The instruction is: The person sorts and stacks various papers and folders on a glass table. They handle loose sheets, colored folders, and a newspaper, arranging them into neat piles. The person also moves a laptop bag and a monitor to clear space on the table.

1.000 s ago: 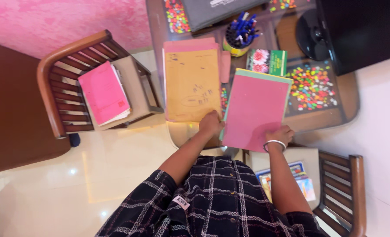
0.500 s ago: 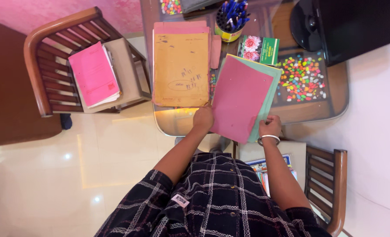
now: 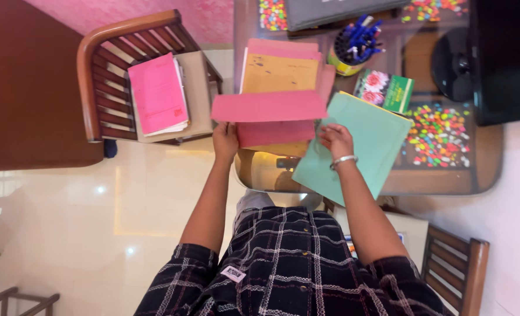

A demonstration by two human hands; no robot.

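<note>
My left hand (image 3: 225,140) grips the left edge of a pink folder (image 3: 270,114), which is lifted and folded open above a stack of brownish-yellow folders (image 3: 279,73) on the glass table (image 3: 441,181). My right hand (image 3: 337,140), with a metal bangle at the wrist, rests its fingers on a green folder (image 3: 365,146) and touches the pink folder's right edge. The green folder lies flat and slanted, its near corner past the table's front edge.
A wooden chair (image 3: 105,70) at the left carries a stack of pink files (image 3: 157,93). On the table stand a pen holder (image 3: 353,44), a small flowered book (image 3: 384,90), coloured decorations under the glass (image 3: 438,134) and a black monitor (image 3: 503,58). Another chair (image 3: 456,269) is at lower right.
The pink folder came off the green folder and swung left over the yellow stack, opening. The green folder now lies uncovered under my right hand. The view has shifted to the right.
</note>
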